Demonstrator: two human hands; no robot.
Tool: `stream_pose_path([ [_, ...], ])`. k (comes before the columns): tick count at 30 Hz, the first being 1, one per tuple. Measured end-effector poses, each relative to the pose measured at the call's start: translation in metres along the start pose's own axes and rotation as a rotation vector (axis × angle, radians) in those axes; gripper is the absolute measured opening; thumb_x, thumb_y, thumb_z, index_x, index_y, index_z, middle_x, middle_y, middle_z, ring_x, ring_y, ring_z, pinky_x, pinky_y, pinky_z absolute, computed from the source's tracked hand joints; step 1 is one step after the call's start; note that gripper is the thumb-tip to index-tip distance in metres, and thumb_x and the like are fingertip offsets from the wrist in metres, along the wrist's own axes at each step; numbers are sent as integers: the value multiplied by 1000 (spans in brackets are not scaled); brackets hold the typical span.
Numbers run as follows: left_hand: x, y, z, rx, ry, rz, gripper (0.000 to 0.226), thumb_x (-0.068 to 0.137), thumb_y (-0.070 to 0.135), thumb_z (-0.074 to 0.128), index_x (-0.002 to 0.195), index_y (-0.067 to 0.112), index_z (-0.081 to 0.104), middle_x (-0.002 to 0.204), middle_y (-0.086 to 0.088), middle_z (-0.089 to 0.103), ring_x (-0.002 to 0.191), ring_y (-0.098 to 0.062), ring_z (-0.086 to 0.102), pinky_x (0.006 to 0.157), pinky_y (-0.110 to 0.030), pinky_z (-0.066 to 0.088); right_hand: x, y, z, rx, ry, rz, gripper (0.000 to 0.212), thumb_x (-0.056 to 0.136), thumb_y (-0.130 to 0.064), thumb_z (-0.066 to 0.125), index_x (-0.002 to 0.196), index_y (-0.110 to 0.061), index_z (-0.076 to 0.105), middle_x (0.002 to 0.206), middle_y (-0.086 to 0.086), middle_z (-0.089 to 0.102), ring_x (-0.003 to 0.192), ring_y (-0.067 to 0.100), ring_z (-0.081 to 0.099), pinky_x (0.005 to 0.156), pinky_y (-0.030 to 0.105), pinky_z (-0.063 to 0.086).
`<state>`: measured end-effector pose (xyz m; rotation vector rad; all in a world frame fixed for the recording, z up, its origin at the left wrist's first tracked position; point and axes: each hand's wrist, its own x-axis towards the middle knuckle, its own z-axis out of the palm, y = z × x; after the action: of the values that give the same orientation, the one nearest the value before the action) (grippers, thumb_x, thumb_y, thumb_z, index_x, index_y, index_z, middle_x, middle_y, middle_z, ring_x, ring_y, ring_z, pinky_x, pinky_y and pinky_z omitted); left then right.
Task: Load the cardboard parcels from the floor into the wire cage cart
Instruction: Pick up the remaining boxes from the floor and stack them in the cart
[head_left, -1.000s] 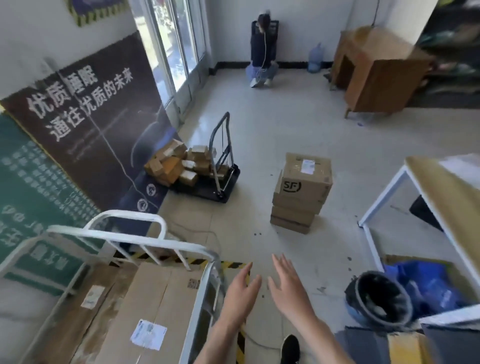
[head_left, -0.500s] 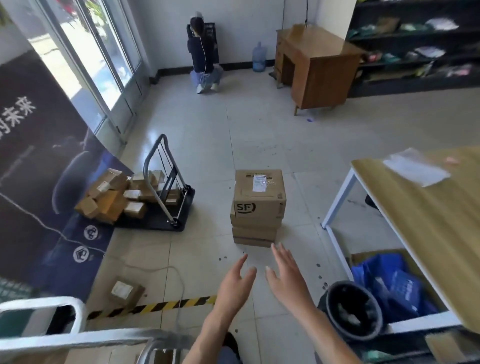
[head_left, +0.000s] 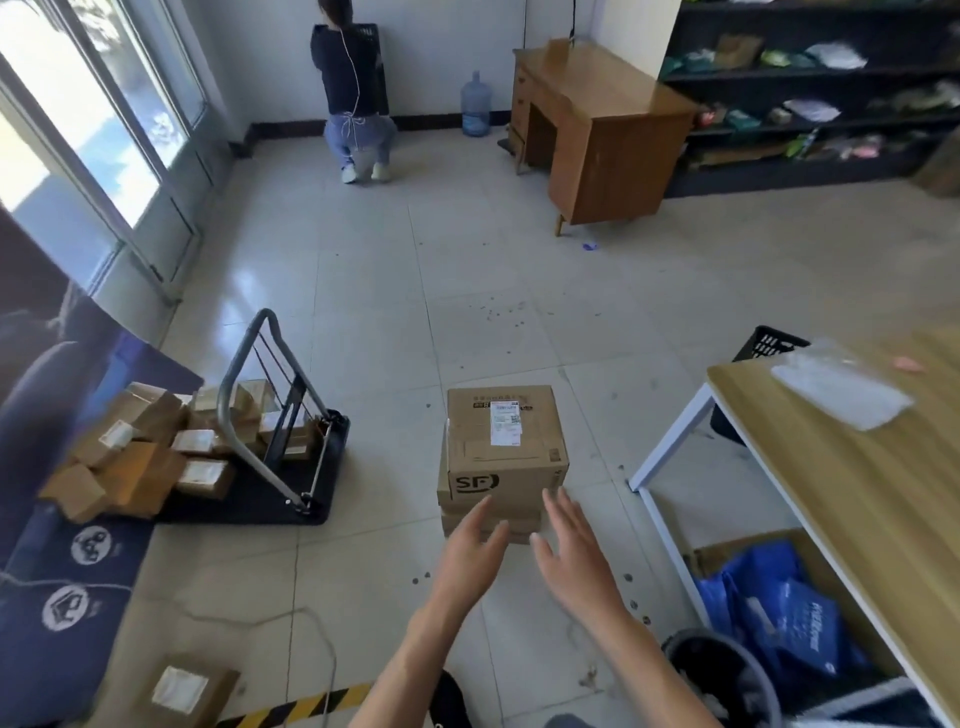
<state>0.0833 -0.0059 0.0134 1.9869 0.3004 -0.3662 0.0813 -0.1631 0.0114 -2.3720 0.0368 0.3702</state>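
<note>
1. Several cardboard parcels (head_left: 493, 512) stand stacked on the floor (head_left: 389, 312) straight ahead. The SF-marked top parcel (head_left: 503, 441) is the bulkiest and does not sit quite square on the thinner ones beneath. A lift taken off-centre, or from too low on the stack, could drag a lower parcel askew or tip the pile.
2. One loose cable (head_left: 311, 623) trails across the floor just left of the person's shoe (head_left: 452, 696). A foot could catch it with a box held in front and hiding the ground.
3. No wire cage cart shows in this view, so the carry probably means turning away from the stack. A small parcel (head_left: 189, 688) lies low on the left. A bin (head_left: 722, 675) and the white leg under the tabletop (head_left: 857, 493) stand close on the right, and any of these could be bumped in the turn.
4. Both hands are empty. The left hand (head_left: 470, 553) and right hand (head_left: 574, 556) are held out toward the stack with palms roughly facing each other.
5. Left fingers (head_left: 480, 514) and right fingers (head_left: 563, 506) are straight and slightly spread, gripping nothing. They overlap the lower parcels in view, but I cannot tell whether any fingertip touches cardboard.
</note>
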Motion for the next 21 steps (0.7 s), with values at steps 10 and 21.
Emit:
stream_pose_path([
  [10, 129, -9, -9, 81, -34, -123, 60, 98, 40, 52, 154, 26, 35, 152, 4, 46, 135, -13, 45, 100, -25, 36, 114, 17, -8, 95, -51, 134, 71, 104, -36, 42, 161, -30, 1, 169, -6, 1, 154, 11, 2, 120, 31, 12],
  [21, 315, -73, 11, -6, 64, -477, 76, 92, 45, 65, 155, 25, 30, 153, -1, 44, 137, -19, 46, 106, -37, 39, 322, 130, 27, 70, -254, 279, 76, 101, -32, 49, 161, -21, 5, 168, -1, 9, 154, 17, 11, 122, 35, 14],
])
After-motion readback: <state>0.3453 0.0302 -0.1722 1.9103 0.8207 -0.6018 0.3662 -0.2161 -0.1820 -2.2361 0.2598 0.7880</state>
